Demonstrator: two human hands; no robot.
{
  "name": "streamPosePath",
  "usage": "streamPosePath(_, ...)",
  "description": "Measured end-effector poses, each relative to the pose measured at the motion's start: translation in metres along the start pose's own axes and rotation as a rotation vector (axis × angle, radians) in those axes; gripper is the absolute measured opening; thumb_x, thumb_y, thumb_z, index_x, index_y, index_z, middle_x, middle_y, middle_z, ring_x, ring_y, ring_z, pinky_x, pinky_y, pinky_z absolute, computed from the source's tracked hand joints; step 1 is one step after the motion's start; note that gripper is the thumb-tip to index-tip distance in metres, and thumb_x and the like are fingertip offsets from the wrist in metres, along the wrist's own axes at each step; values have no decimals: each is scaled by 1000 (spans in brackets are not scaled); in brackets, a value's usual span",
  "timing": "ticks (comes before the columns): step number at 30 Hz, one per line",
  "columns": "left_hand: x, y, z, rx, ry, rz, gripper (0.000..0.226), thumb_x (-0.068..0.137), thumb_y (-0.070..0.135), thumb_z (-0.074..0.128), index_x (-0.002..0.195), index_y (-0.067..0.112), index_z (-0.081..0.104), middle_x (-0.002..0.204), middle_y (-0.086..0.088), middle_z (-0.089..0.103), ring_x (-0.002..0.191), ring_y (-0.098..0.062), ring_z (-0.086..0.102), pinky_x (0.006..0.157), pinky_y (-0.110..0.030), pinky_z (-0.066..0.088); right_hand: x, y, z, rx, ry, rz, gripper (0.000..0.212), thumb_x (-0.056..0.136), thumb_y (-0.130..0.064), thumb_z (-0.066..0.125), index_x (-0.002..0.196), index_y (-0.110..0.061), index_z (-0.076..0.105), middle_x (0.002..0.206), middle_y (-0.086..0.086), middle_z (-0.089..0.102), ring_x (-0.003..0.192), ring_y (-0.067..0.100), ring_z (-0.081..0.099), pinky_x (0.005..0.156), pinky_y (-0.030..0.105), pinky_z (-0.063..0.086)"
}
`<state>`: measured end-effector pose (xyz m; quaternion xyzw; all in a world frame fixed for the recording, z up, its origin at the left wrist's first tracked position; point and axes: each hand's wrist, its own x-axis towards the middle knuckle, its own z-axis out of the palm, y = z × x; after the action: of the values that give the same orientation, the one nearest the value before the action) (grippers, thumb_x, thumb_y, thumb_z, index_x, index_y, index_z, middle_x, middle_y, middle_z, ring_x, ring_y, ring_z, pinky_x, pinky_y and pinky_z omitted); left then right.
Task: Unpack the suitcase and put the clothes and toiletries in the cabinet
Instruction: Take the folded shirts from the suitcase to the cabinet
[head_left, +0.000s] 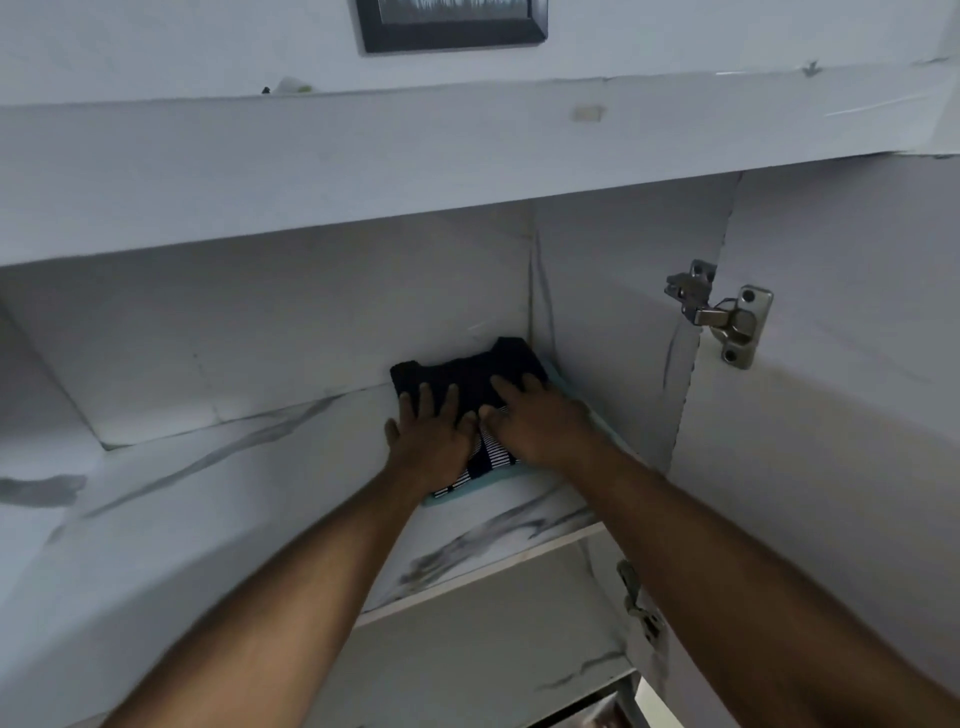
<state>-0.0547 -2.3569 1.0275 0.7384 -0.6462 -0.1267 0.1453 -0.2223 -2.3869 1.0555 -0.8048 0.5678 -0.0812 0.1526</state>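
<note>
Cabinet, white with grey marble-pattern lining (597, 291), door open; metal hinge (727, 317) on the right side panel. Upper shelf, same marble-pattern surface (260, 493), holds one stack of folded clothes in the back right corner. Stack, top to bottom: dark navy folded garment (467, 371); black-and-white striped folded garment (488, 457), showing between the hands; pale teal folded cloth (498, 475), its edge showing along the front and right side. Left hand (431, 439): palm down, fingers spread flat on the stack, grip wide, clasping nothing. Right hand (540, 423): palm down beside the left, thumbs nearly touching, fingers flat on the navy garment, grip wide. Black picture frame (452, 26) on the wall above the cabinet.
</note>
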Motion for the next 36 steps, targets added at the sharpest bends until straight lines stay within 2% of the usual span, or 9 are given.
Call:
streamPosePath(9,22,21,6,19,15,-79,66,106,58,15,164,33,-2,172,-8,-12,158,-35,-13,125,-59,-4,29,10,-12,-31,62,12,65,104,-59,35,162,-31,27,167,14,27,150,42,31,120,61,28)
streamPosePath(11,23,18,4,18,8,-72,67,106,59,16,165,33,-2,172,-8,-12,158,-35,-13,125,-59,-4,30,12,-10,-37,26,16,79,96,-77,20,163,-36,21,170,12,22,153,39,26,120,62,26)
streamPosePath(14,17,17,-1,-7,-8,-58,69,105,62,18,165,33,1,173,-8,-11,158,-34,-12,125,-58,-2,36,23,-4,-63,3,-15,123,58,-103,-18,163,-47,13,174,4,12,157,34,18,120,65,21)
streamPosePath(18,-14,13,-9,-132,62,-52,71,102,65,24,163,28,23,171,-15,9,157,-33,8,124,-58,10,-11,8,-6,31,157,-44,78,99,-76,22,165,-35,16,172,10,17,157,32,21,122,60,22)
streamPosePath(22,-89,11,-16,-336,158,45,58,105,47,38,141,5,56,144,-17,55,131,-33,51,105,-30,38,-60,9,12,39,389,-214,69,103,-61,31,155,-19,46,153,17,51,140,35,48,111,51,42)
streamPosePath(27,-212,1,-17,-431,375,23,38,107,31,53,135,9,65,139,-7,64,130,-23,58,103,-15,35,-145,-22,31,84,386,-395,71,97,-60,25,143,-16,57,139,16,60,127,37,55,103,54,46)
streamPosePath(30,-301,-8,-12,-537,538,-48,26,105,29,58,109,13,77,103,-1,77,96,-18,69,83,-18,48,-210,-49,53,241,295,-518,65,101,-59,31,144,-17,57,141,12,60,129,33,54,106,51,45)
streamPosePath(32,-368,-17,-4,-640,578,-122,31,101,39,57,98,15,76,86,-2,74,79,-17,66,74,-33,53,-253,-68,70,316,213,-603,65,101,-59,34,143,-16,57,141,11,61,129,32,55,107,48,45)
streamPosePath(36,-512,-44,16,-732,699,-336,46,94,51,53,98,10,74,92,-10,75,82,-20,72,74,-49,61,-349,-116,117,396,24,-753,69,99,-63,35,137,-13,62,132,12,67,116,32,64,98,42,52)
